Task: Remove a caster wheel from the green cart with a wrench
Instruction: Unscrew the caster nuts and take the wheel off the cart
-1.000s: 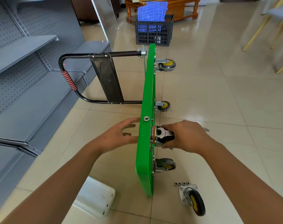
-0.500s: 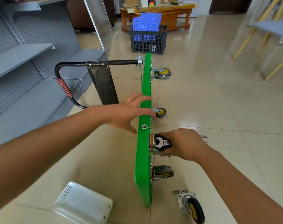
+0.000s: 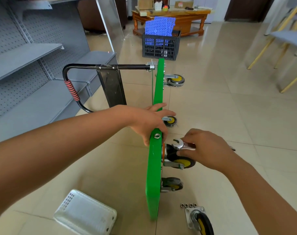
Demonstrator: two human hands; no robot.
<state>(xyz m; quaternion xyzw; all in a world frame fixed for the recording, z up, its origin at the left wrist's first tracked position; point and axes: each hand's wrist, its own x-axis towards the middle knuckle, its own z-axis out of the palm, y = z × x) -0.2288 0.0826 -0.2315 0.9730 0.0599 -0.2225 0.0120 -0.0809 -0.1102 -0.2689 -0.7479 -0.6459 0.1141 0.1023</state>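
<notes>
The green cart [image 3: 153, 175] stands on its side on the tiled floor, its black handle [image 3: 86, 68] pointing left. My left hand [image 3: 148, 121] grips the cart's upper edge, fingers curled over it beside a silver nut [image 3: 157, 136]. My right hand [image 3: 207, 149] holds a silver open-end wrench [image 3: 179, 144] over a yellow-hubbed caster wheel [image 3: 181, 161] bolted to the cart's underside. Three more casters stay mounted: one near the floor [image 3: 172, 184], a small one [image 3: 169, 120] behind my left hand, one far off [image 3: 175, 80]. A detached caster [image 3: 201, 220] lies on the floor.
Several loose nuts [image 3: 188, 205] lie in a row next to the detached caster. An upturned white basket [image 3: 85, 213] lies at the lower left. Grey shelving [image 3: 25, 65] lines the left side. A black crate [image 3: 161, 44] with blue panels stands behind the cart, chairs [image 3: 283, 41] at right.
My left hand has moved up from the cart's flat side and now grips its top edge. My right hand has shifted with the wrench, uncovering the caster below it. The view has tilted up.
</notes>
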